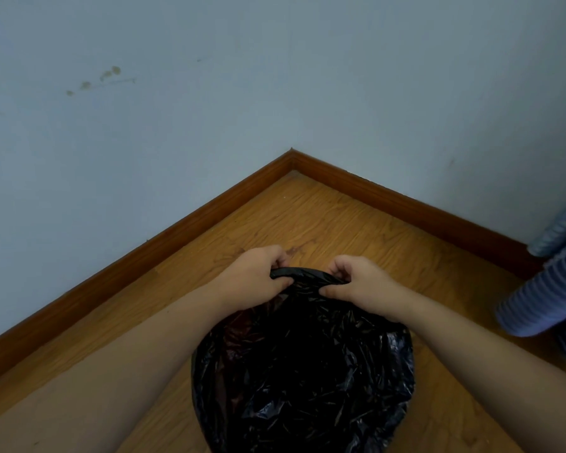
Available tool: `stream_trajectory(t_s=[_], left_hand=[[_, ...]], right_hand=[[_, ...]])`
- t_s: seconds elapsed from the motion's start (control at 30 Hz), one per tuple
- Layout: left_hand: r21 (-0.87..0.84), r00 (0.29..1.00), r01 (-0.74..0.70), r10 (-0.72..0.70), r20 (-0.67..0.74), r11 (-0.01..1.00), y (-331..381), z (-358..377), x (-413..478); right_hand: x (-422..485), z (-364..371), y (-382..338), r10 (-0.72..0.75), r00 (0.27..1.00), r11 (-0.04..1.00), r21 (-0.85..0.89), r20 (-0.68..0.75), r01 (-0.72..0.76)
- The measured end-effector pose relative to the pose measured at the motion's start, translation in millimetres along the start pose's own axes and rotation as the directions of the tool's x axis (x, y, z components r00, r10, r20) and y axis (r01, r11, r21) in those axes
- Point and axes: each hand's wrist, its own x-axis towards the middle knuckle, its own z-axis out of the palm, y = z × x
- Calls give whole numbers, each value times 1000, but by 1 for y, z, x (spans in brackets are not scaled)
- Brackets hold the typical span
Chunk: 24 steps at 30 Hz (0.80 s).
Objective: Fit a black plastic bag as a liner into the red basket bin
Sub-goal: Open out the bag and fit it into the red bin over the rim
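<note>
Near the brown wooden skirting corner (291, 158), crinkled black plastic bag (303, 364) sits on the wood floor, draped over the red basket bin, which shows only as a faint reddish patch (234, 325). Left hand (258, 277) and right hand (356, 284) both pinch the bag's far edge. Step: cuffing the rim. Next probably needs stretching the edge outward and down.

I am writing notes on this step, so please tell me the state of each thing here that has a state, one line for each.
black plastic bag: open, spread wide, far edge rolled and held by both hands
left hand: closed on the bag's far edge
right hand: closed on the bag's far edge
red basket bin: almost wholly covered by the bag, only a reddish tint shows through
striped blue fabric: hanging in folds at the right
</note>
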Motion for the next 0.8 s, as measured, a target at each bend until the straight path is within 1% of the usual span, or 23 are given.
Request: stream_trajectory(t_s=[0.13, 0.27, 0.3, 0.4, 0.47, 0.57, 0.63, 0.67, 0.73, 0.77, 0.8], left_hand=[[-8, 998, 39, -39, 55, 999, -6, -6, -2], [45, 987, 91, -96, 126, 995, -4, -15, -2], [66, 990, 75, -82, 117, 995, -2, -17, -2], [87, 998, -40, 36, 51, 995, 9, -20, -1], [75, 994, -90, 85, 67, 993, 17, -18, 2], [58, 990, -110, 103, 98, 992, 21, -10, 6], [35, 992, -84, 80, 98, 996, 18, -8, 6], [29, 993, -65, 61, 99, 997, 16, -7, 6], [40, 995, -29, 25, 100, 999, 12, -7, 7], [44, 995, -11, 7, 98, 999, 10, -6, 7], [42, 996, 6, -10, 93, 999, 8, -6, 7]], right_hand=[[-3, -5, -2, 43, 998, 996, 71, 41, -46], [-4, -5, -6, 38, 997, 997, 64, 62, -42], [-4, -4, -8, 28, 997, 998, 51, 68, -32], [-1, 1, -14, -11, 997, 1000, -19, 74, 12], [1, 5, -16, -29, 996, 999, -42, 86, 33], [2, 4, -17, -47, 994, 997, -49, 98, 52], [1, -1, -16, -65, 996, 996, -53, 56, 68], [0, -3, -15, -96, 995, 994, -59, 0, 96], [-2, -6, -15, -205, 970, 978, -64, -132, 198], [-3, -7, -16, -253, 953, 967, -80, -166, 243], [-3, -7, -17, -285, 944, 957, -108, -167, 270]])
